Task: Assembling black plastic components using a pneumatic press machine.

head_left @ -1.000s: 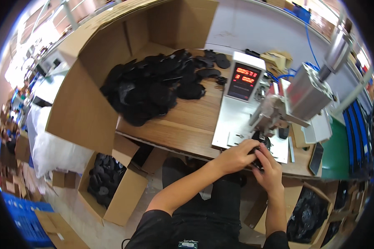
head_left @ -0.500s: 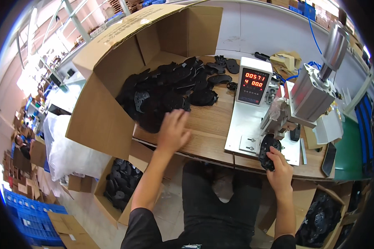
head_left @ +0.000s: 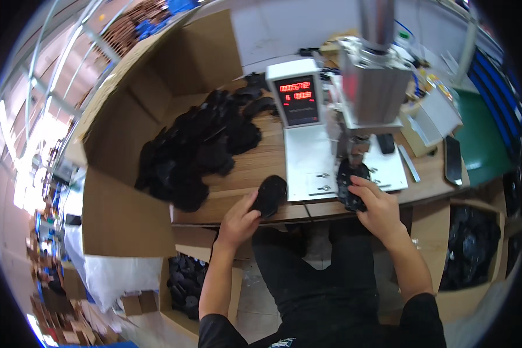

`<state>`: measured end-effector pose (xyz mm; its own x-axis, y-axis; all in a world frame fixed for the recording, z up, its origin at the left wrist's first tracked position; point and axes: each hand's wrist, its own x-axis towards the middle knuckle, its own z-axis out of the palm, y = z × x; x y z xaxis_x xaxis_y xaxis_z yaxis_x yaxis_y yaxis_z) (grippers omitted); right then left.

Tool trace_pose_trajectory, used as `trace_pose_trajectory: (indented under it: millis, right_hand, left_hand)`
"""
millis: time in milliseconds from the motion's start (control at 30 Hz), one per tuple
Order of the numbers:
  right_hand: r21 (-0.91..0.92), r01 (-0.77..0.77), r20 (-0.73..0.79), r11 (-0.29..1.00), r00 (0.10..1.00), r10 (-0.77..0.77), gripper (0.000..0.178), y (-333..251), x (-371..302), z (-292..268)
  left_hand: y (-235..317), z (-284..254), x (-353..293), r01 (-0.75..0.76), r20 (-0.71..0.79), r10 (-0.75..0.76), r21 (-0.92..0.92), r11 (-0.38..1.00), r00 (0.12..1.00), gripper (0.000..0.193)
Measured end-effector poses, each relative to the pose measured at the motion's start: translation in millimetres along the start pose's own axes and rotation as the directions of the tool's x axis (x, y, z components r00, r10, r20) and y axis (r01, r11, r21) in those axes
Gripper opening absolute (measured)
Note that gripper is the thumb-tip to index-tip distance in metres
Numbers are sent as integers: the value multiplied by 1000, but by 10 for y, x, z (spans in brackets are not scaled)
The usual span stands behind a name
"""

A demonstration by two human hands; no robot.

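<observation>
Left hand (head_left: 239, 223) and right hand (head_left: 380, 211) are apart, each closed on a black part of its own. The left hand pinches the left part (head_left: 271, 196), a smooth, rounded oval, between thumb and fingers at its lower left side. That part is over the front of the wooden table (head_left: 232, 200), just beside the left edge of a pale metal base (head_left: 307, 156); whether it touches the wood, I cannot tell.

The right hand grips the right part (head_left: 352, 188) from its right side. This part is under the head of the press (head_left: 372, 87), its near end reaching past the front edge of the base. Whether the head touches it, I cannot tell.

A white display box (head_left: 301, 95) with lit red digits stands at the back left of the base. Further left, a pile (head_left: 206, 145) of black parts spreads out of a big carton (head_left: 124, 197) tipped on its side. Right of the base lie a thin metal strip (head_left: 409, 164) and a dark slab (head_left: 453, 162). Below the table, a left box (head_left: 229, 307) and a right box (head_left: 438, 238) both hold black pieces.
</observation>
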<state>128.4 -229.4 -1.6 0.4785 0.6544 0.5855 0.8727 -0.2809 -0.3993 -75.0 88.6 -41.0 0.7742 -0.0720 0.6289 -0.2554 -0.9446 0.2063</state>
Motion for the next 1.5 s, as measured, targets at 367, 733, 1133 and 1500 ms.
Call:
trace_pose_trajectory:
  millis: [367, 733, 1133, 1500]
  right_hand:
    - [193, -82, -38, 978, 995, 91, 36, 174, -144, -240]
    - [-292, -570, -507, 768, 773, 381, 36, 1492, -1984, -1169]
    - [-407, -898, -445, 166, 354, 823, 71, 2360, -4002, -1948]
    - [-583, -746, -439, 322, 623, 647, 64, 2253, -3265, -1398]
  left_hand:
    - [368, 438, 70, 98, 208, -108, 58, 994, 972, 59]
    - [750, 534, 603, -195, 6, 198, -128, 972, 980, 22]
    - [903, 1150, 1423, -390, -37, 389, -95, 916, 921, 27]
    - [793, 1231, 1515, -375, -20, 382, -239, 896, 924, 33]
